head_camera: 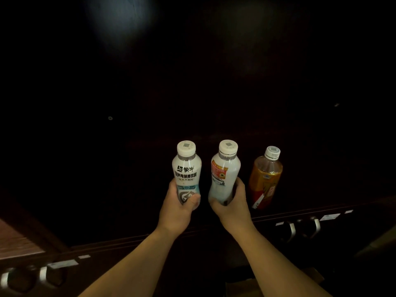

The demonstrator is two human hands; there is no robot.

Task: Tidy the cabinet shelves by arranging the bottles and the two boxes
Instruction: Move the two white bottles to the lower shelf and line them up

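Two white milky-drink bottles with white caps stand upright side by side inside a very dark cabinet. My left hand (pixel 179 207) grips the lower part of the left white bottle (pixel 186 168), whose label faces me. My right hand (pixel 232 205) grips the base of the right white bottle (pixel 225 170), which has a red and orange label. An amber tea bottle (pixel 265 179) with a white cap stands free on the dark shelf (pixel 310 202) just right of my right hand. No boxes can be made out in the dark.
The cabinet's interior is almost black. Below the shelf edge, metal handles show at the right (pixel 292 229) and at the lower left (pixel 42 275). A brown wooden surface (pixel 17 241) lies at the far left. A cardboard-coloured shape (pixel 244 286) sits between my forearms at the bottom.
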